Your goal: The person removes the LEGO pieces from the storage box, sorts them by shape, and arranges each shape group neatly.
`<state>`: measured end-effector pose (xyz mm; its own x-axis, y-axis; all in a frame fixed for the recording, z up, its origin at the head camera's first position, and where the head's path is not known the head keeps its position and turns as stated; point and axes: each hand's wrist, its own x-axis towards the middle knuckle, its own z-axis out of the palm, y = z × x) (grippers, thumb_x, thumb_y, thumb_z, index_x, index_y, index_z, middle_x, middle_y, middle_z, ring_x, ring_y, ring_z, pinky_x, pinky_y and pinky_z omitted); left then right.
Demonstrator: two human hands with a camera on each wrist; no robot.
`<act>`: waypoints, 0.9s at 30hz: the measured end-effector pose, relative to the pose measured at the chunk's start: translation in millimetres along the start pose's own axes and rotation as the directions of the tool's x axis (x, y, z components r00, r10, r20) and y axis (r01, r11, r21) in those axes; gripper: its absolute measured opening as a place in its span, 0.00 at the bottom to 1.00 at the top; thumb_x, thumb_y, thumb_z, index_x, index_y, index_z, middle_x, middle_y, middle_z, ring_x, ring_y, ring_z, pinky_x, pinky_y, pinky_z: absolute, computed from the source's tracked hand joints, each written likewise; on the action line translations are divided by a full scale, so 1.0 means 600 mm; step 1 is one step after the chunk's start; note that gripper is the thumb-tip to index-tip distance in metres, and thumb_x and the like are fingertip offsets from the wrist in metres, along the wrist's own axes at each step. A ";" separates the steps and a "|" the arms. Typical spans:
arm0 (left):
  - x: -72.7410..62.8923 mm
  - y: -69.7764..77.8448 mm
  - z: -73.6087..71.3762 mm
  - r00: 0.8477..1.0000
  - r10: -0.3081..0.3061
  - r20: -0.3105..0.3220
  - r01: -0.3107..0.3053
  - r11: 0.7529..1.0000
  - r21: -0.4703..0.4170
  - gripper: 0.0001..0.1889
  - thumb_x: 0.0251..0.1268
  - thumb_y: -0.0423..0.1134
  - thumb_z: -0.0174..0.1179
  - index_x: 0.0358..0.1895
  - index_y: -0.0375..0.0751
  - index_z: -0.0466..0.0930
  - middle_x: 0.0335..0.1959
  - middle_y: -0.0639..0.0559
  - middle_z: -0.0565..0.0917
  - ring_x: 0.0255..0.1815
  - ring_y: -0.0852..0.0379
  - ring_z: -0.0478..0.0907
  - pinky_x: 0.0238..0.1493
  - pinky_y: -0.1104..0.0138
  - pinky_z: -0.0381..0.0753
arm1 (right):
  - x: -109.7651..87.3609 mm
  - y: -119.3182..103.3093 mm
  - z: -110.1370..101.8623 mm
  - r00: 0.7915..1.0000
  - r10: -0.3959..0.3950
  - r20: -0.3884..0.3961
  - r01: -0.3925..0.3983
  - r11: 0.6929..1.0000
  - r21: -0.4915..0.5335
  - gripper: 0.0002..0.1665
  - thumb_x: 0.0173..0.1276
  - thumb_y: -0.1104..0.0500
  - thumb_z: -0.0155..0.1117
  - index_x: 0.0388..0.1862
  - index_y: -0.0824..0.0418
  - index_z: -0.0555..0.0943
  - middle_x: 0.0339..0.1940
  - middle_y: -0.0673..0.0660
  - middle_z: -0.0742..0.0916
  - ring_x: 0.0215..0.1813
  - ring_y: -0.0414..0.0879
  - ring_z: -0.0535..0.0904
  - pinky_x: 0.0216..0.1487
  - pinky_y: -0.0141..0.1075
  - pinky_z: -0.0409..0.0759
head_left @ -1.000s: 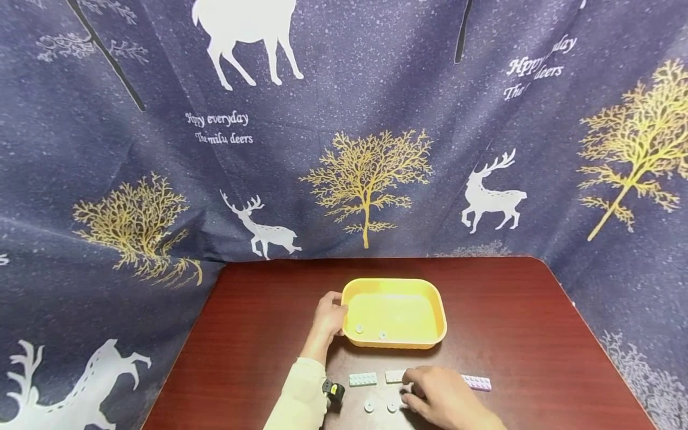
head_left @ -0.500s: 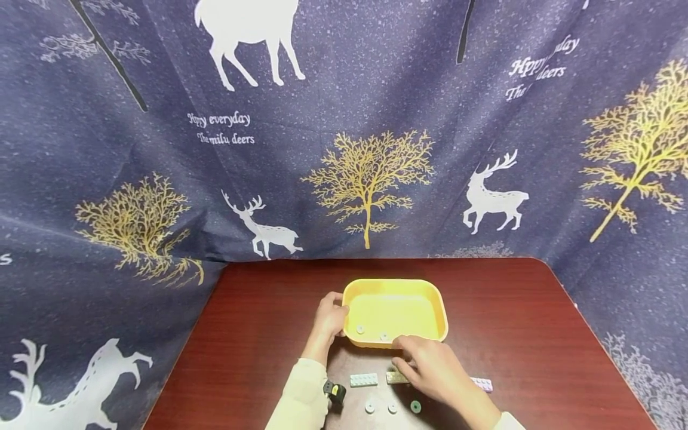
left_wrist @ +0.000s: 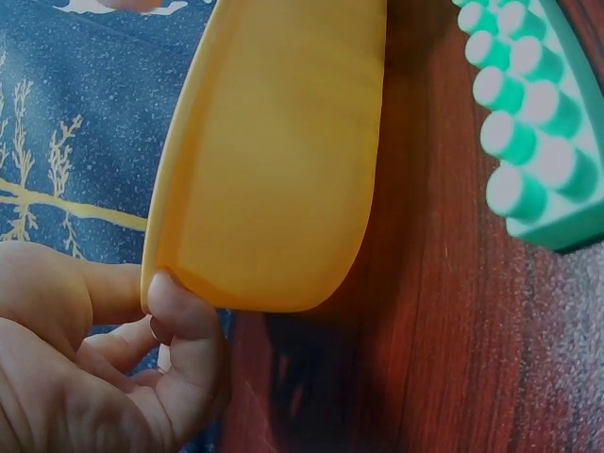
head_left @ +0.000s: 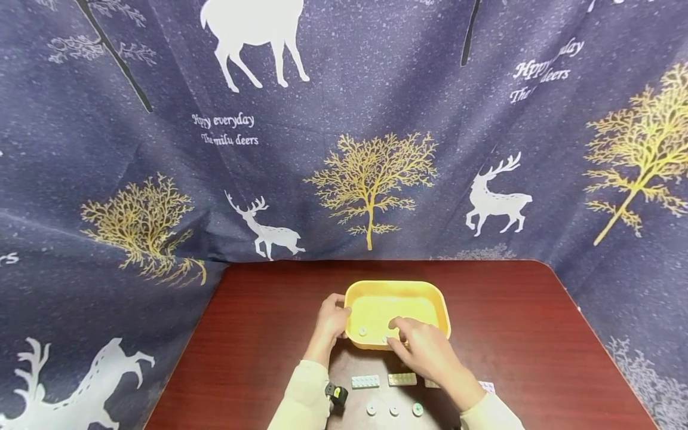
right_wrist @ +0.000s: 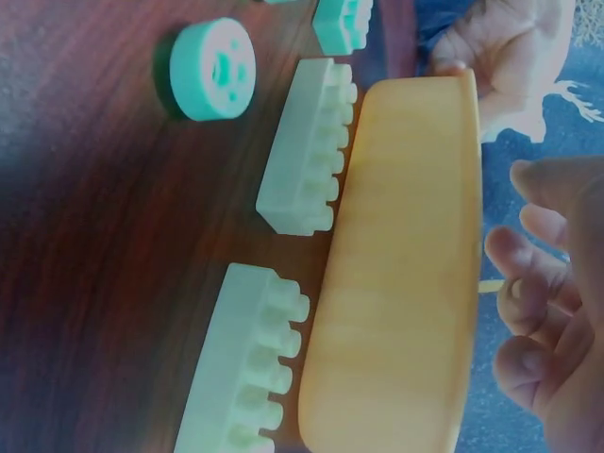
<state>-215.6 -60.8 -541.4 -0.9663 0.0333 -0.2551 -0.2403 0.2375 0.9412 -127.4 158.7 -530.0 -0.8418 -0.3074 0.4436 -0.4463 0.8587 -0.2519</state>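
My left hand [head_left: 330,316] grips the left end of a yellow plastic bin [head_left: 395,288]; in the left wrist view its thumb and fingers pinch the rim. Over the bin's front right part is my right hand [head_left: 427,349], fingers loosely bent and thumb apart. Nothing shows between them in the right wrist view. Inside the bin lie a small round toy wheel [head_left: 362,331] at the left and another wheel [head_left: 385,339] near the right thumb. Whatever lies under the right hand is hidden.
In front of the bin runs a row of studded toy bricks: light blue [head_left: 365,381], yellowish [head_left: 402,379], a pale one [head_left: 431,384] partly behind the right arm, and purple [head_left: 487,387]. Nearer are pale wheels [head_left: 371,409] and a green wheel [head_left: 417,409]. Patterned cloth [head_left: 344,119] hangs behind.
My right hand has moved from the wheels and bricks on the table up and over the bin, uncovering the green wheel and yellowish brick. The left hand stays at the bin's rim.
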 end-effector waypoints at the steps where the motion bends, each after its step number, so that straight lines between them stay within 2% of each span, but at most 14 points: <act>1: 0.000 -0.001 0.000 1.000 -0.001 0.001 0.001 1.000 0.001 0.17 0.73 0.28 0.55 0.62 0.31 0.74 0.36 0.31 0.83 0.13 0.57 0.70 0.10 0.73 0.71 | 0.002 0.002 0.002 1.000 0.013 0.006 -0.013 1.000 -0.003 0.15 0.62 0.48 0.75 0.45 0.48 0.83 0.26 0.40 0.82 0.26 0.34 0.76 0.24 0.30 0.73; 9: 0.001 -0.001 0.000 1.000 -0.004 -0.004 0.004 1.000 -0.006 0.16 0.72 0.28 0.55 0.61 0.31 0.75 0.36 0.31 0.83 0.15 0.55 0.73 0.10 0.73 0.71 | 0.023 0.016 0.016 0.995 0.071 0.071 -0.071 0.997 -0.009 0.17 0.61 0.45 0.76 0.44 0.49 0.82 0.24 0.40 0.82 0.25 0.35 0.75 0.24 0.31 0.72; 18: 0.001 0.001 -0.001 1.000 0.002 -0.008 -0.002 1.000 0.003 0.16 0.72 0.28 0.55 0.61 0.31 0.75 0.36 0.31 0.83 0.14 0.56 0.73 0.10 0.73 0.71 | 0.043 0.022 0.023 0.977 0.134 0.165 -0.135 0.991 -0.008 0.18 0.61 0.41 0.75 0.44 0.48 0.83 0.18 0.34 0.75 0.23 0.33 0.71 0.22 0.31 0.69; 27: 0.000 -0.002 0.001 1.000 0.000 -0.016 0.001 1.000 0.014 0.17 0.72 0.28 0.55 0.62 0.30 0.74 0.37 0.28 0.83 0.14 0.57 0.72 0.10 0.73 0.71 | 0.056 0.032 0.033 0.958 0.149 0.245 -0.160 0.987 0.022 0.19 0.58 0.41 0.77 0.41 0.49 0.84 0.18 0.35 0.78 0.23 0.34 0.74 0.24 0.34 0.72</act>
<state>-215.3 -60.5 -542.7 -0.9676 0.0180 -0.2520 -0.2395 0.2509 0.9379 -170.0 156.4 -537.3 -0.9475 -0.2667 0.1765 -0.3129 0.8873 -0.3387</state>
